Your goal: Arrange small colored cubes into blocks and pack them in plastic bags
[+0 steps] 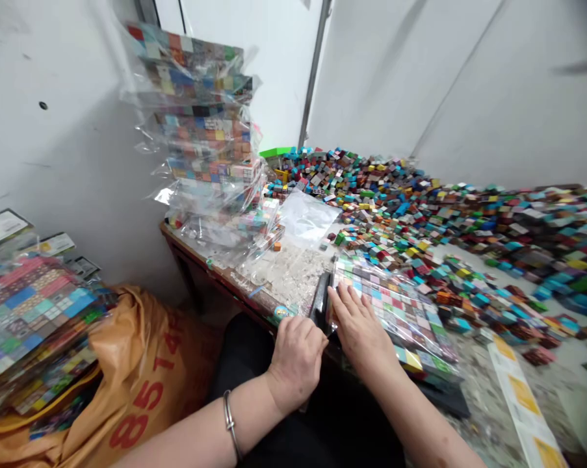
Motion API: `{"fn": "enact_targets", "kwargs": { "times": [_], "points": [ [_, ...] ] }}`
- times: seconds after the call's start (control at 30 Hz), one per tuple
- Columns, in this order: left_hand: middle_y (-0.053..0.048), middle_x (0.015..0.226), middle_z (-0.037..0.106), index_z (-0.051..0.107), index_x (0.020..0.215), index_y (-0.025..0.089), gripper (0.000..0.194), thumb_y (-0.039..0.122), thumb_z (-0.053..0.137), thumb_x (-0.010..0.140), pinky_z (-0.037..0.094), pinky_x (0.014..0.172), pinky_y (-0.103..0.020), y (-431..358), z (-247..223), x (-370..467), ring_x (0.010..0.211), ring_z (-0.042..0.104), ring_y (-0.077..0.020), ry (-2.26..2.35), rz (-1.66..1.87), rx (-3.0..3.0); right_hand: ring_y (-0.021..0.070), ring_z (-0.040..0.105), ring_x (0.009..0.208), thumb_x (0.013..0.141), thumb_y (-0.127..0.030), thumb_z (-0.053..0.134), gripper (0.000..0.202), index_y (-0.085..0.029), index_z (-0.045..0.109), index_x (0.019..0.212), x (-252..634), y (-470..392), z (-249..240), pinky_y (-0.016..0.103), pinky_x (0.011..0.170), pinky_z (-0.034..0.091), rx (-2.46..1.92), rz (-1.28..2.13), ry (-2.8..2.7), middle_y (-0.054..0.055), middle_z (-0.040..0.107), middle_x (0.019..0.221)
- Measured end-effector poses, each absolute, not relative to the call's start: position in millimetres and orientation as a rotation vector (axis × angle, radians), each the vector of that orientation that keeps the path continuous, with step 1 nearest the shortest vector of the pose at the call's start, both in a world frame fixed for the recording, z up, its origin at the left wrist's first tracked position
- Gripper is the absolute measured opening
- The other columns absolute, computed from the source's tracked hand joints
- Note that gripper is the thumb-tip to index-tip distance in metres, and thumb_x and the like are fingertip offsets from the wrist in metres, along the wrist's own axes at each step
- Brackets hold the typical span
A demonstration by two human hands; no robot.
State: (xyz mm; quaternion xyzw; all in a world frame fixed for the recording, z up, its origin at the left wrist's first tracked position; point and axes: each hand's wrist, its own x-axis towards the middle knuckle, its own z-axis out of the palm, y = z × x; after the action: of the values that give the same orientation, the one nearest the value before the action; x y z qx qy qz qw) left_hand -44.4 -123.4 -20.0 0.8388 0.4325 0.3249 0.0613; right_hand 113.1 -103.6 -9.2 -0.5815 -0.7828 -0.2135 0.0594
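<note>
My right hand (pixel 361 325) lies with its fingers stretched out on the near left part of a plastic-wrapped pack of small coloured cubes (pixel 400 299). A black tray or board (pixel 444 396) shows beneath the pack. Beside the pack's left end, at the table's front edge, my left hand (pixel 298 354) is closed in a fist; what its fingers grip is hidden. Just beyond the left knuckles stands a black bar (pixel 321 302), along the end of the pack.
A tall stack of film-wrapped cube packs (pixel 210 143) stands at the table's back left. Loose coloured cubes (pixel 385 195) are heaped along the wall. Clear film (pixel 305 218) lies mid-table, a label strip (pixel 522 396) at right. An orange sack (pixel 147 364) holds more packs (pixel 34 305).
</note>
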Motion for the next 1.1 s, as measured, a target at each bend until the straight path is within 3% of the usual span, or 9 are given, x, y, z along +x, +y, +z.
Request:
{"fn": "enact_targets", "kwargs": {
  "times": [0.17, 0.33, 0.47, 0.6, 0.7, 0.83, 0.93, 1.0, 1.1],
  "points": [
    [-0.003, 0.076, 0.053, 0.05, 0.075, 0.018, 0.017, 0.016, 0.038, 0.087, 0.037, 0.076, -0.035, -119.7, -21.6, -48.3, 0.077, 0.047, -0.0182, 1.322, 0.946, 2.513, 0.0292, 0.029, 0.128, 0.083, -0.014, 0.043, 0.05, -0.011, 0.039, 0.132, 102.1, -105.2, -0.3, 0.047, 0.104, 0.028, -1.833, -0.546, -2.324, 0.016, 0.035, 0.138],
    [-0.003, 0.081, 0.056, 0.053, 0.08, 0.018, 0.015, 0.015, 0.039, 0.087, 0.037, 0.077, -0.036, -117.1, -21.3, -53.2, 0.082, 0.049, -0.0188, 1.266, 0.983, 2.515, 0.0283, 0.02, 0.131, 0.077, -0.02, 0.055, 0.063, -0.014, 0.033, 0.135, 100.1, -128.9, 14.8, 0.048, 0.107, 0.021, -1.821, -0.404, -2.29, 0.015, 0.027, 0.143],
    [-0.004, 0.085, 0.058, 0.055, 0.081, 0.018, 0.016, 0.015, 0.04, 0.087, 0.037, 0.077, -0.035, -116.6, -20.0, -54.8, 0.084, 0.05, -0.0183, 1.227, 1.027, 2.507, 0.0266, 0.016, 0.133, 0.081, -0.026, 0.052, 0.061, -0.014, 0.03, 0.136, 125.2, -163.8, 12.7, 0.049, 0.106, 0.021, -1.809, -0.49, -2.151, 0.014, 0.027, 0.143],
    [-0.004, 0.083, 0.058, 0.055, 0.078, 0.018, 0.016, 0.013, 0.041, 0.086, 0.038, 0.075, -0.034, -115.5, -18.9, -55.1, 0.081, 0.05, -0.0174, 1.219, 1.038, 2.516, 0.0313, 0.012, 0.133, 0.08, -0.037, 0.054, 0.066, -0.013, 0.029, 0.136, 156.7, -181.5, -0.4, 0.055, 0.103, 0.02, -1.942, -0.608, -1.914, 0.018, 0.025, 0.143],
    [-0.004, 0.082, 0.057, 0.054, 0.077, 0.018, 0.017, 0.012, 0.039, 0.085, 0.039, 0.075, -0.033, -113.2, -19.4, -55.7, 0.08, 0.05, -0.0168, 1.192, 1.035, 2.528, 0.0341, 0.016, 0.132, 0.078, -0.042, 0.056, 0.066, -0.017, 0.033, 0.135, 166.1, -176.1, -5.3, 0.059, 0.1, 0.02, -2.045, -0.648, -1.886, 0.018, 0.025, 0.143],
    [-0.004, 0.083, 0.057, 0.053, 0.078, 0.018, 0.016, 0.011, 0.04, 0.085, 0.04, 0.076, -0.032, -109.7, -20.2, -58.6, 0.081, 0.051, -0.0163, 1.12, 0.997, 2.545, 0.0338, 0.031, 0.127, 0.083, -0.034, 0.052, 0.046, -0.026, 0.045, 0.128, 165.8, -162.1, -3.9, 0.062, 0.096, 0.023, -2.107, -0.667, -1.948, 0.014, 0.036, 0.139],
    [-0.004, 0.084, 0.057, 0.053, 0.08, 0.018, 0.016, 0.011, 0.039, 0.086, 0.041, 0.077, -0.032, -108.5, -21.1, -60.9, 0.082, 0.051, -0.0162, 1.068, 0.968, 2.554, 0.0334, 0.039, 0.122, 0.084, -0.032, 0.05, 0.041, -0.025, 0.048, 0.125, 165.8, -156.6, -4.5, 0.06, 0.095, 0.025, -2.142, -0.652, -1.943, 0.014, 0.044, 0.134],
    [-0.004, 0.085, 0.057, 0.053, 0.081, 0.018, 0.016, 0.012, 0.039, 0.086, 0.041, 0.077, -0.033, -108.2, -22.6, -62.0, 0.082, 0.051, -0.0164, 1.05, 0.962, 2.556, 0.033, 0.039, 0.122, 0.083, -0.035, 0.052, 0.045, -0.021, 0.047, 0.126, 166.2, -156.5, -5.6, 0.058, 0.096, 0.025, -2.134, -0.637, -1.929, 0.016, 0.043, 0.134],
    [-0.005, 0.087, 0.056, 0.054, 0.083, 0.018, 0.015, 0.013, 0.04, 0.087, 0.042, 0.078, -0.034, -107.1, -25.6, -63.5, 0.085, 0.052, -0.017, 1.03, 0.98, 2.568, 0.0347, 0.028, 0.128, 0.075, -0.044, 0.06, 0.065, -0.017, 0.041, 0.131, 169.3, -163.4, -5.3, 0.059, 0.1, 0.019, -2.075, -0.65, -1.868, 0.019, 0.032, 0.14]
  ]
}}
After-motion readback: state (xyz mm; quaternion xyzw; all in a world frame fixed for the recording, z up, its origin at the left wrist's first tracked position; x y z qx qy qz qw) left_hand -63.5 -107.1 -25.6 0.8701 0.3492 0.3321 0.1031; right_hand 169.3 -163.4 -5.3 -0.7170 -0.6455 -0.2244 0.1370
